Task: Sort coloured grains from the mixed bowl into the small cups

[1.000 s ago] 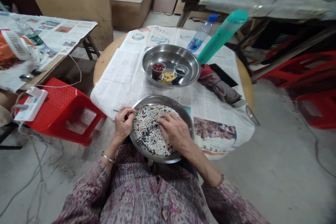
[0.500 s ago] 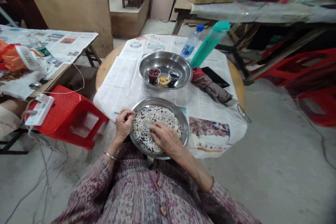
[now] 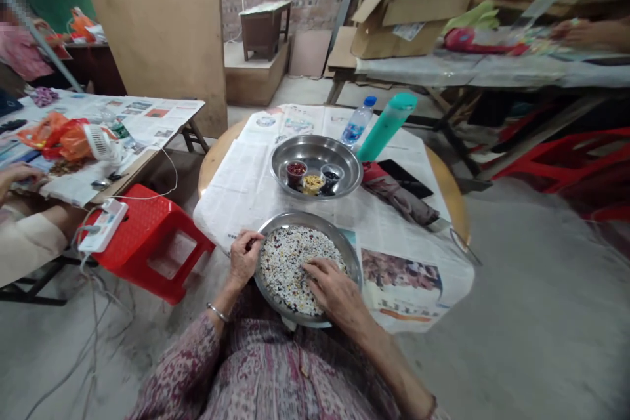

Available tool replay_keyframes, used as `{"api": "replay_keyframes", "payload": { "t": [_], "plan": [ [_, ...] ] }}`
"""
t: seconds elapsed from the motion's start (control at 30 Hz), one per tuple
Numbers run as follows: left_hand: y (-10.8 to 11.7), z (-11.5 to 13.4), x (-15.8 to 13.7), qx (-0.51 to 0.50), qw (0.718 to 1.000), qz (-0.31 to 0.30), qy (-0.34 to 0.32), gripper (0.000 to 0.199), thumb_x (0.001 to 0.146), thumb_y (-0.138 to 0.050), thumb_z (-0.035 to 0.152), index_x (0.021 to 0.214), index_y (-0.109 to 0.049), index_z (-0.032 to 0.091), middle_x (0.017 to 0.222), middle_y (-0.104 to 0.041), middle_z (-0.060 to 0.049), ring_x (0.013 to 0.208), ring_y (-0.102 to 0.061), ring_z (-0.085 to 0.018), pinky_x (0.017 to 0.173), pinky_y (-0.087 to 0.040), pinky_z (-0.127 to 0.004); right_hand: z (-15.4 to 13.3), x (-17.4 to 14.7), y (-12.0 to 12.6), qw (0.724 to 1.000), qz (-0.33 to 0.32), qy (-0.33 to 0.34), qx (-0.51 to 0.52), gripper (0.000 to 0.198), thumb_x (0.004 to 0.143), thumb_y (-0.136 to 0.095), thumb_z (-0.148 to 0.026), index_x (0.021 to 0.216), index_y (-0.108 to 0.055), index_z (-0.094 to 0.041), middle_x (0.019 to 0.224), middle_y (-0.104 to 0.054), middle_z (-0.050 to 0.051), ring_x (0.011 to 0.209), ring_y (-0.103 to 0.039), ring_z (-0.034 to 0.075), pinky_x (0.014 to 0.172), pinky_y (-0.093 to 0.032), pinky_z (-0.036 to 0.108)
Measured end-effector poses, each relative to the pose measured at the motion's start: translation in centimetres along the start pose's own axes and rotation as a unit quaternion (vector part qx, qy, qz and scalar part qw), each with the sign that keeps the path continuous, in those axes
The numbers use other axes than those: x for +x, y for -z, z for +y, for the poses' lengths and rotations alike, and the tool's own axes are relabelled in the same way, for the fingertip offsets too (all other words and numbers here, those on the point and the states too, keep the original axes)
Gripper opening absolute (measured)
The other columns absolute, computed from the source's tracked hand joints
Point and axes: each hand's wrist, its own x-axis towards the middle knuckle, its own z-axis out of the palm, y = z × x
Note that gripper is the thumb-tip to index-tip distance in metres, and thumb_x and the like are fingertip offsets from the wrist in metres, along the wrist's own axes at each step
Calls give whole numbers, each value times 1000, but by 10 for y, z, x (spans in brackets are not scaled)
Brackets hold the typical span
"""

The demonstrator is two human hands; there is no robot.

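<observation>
A steel basin full of white grains mixed with dark, red and yellow beans sits at the near edge of the table. My left hand is at the basin's left rim, its fingers curled in around small dark red beans that show only partly. Over the grains, my right hand reaches in from the right, thumb and fingers drawn together at the surface; whatever is between the tips is too small to make out. Beyond stands a second steel basin with cups of red beans, yellow kernels and black beans.
Newspaper covers the round table. A water bottle, a green cylinder and a folded umbrella lie toward the right. A red stool bearing a power strip stands left. Other people's hands show at neighbouring tables.
The camera view has tilted up, so the table and basins appear lower. Both hands stay by the near basin, the right still with its fingertips at the grains.
</observation>
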Motion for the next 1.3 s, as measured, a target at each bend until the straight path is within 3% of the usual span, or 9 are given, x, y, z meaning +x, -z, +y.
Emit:
{"api": "replay_keyframes", "payload": {
  "t": [0.23,0.33,0.47,0.63,0.83,0.93,1.1,1.2,1.3],
  "plan": [
    [15,17,-1,144,984,-22,-100,19,86,-57,9,95,-69,20,113,-60,-9,103,-59,-22,92,-53,-40,13,-7,-5,992,82,-68,-64,24,91,-52,-19,111,-65,-21,114,-68,11,105,-62,26,87,-55,40],
    [21,33,-1,201,954,-143,-172,30,89,-52,6,110,-65,22,119,-57,-10,113,-54,-24,100,-51,-45,11,-16,-6,994,63,-67,-64,23,92,-52,-19,111,-64,-21,112,-68,10,104,-62,25,88,-54,39],
    [14,51,-3,276,910,-271,-152,35,88,-47,4,118,-59,18,127,-53,-14,120,-50,-28,102,-50,-49,6,-21,-9,996,37,-68,-47,21,93,-51,-19,108,-65,-20,110,-69,10,103,-61,24,87,-52,37],
    [-6,63,-10,306,884,-340,-97,28,88,-50,7,112,-57,19,113,-55,-11,108,-54,-26,96,-51,-44,3,-22,-12,995,66,-78,11,22,93,-51,-19,109,-67,-18,109,-69,11,104,-61,25,90,-52,39],
    [-36,72,-23,226,865,-431,-119,24,93,-43,5,105,-59,19,99,-55,-7,89,-56,-19,84,-52,-32,3,-27,-17,975,186,-86,80,26,94,-47,-16,111,-66,-21,107,-68,10,101,-61,24,92,-53,41],
    [-50,75,-21,211,844,-456,-188,16,94,-51,15,107,-60,17,106,-57,-10,99,-54,-23,88,-51,-35,5,-32,-21,962,245,-73,94,31,91,-50,-11,116,-63,-24,106,-69,9,99,-63,22,91,-53,40],
    [-66,75,-8,229,798,-471,-297,27,91,-63,32,112,-62,15,123,-56,-14,111,-50,-28,95,-49,-42,8,-35,-26,947,306,-80,61,36,88,-53,-5,117,-61,-24,102,-72,7,95,-66,21,95,-48,43],
    [-61,71,0,241,777,-496,-303,14,96,-54,21,102,-64,15,109,-60,-10,102,-54,-22,93,-50,-36,8,-32,-24,954,284,-84,55,30,88,-54,-6,112,-63,-23,97,-74,4,89,-67,19,103,-42,46],
    [-45,64,10,280,795,-471,-258,19,94,-49,8,104,-63,17,109,-60,-8,102,-55,-20,87,-52,-32,7,-29,-21,959,263,-86,62,25,88,-57,-6,105,-64,-23,92,-75,1,85,-67,18,107,-37,48]
  ]
}}
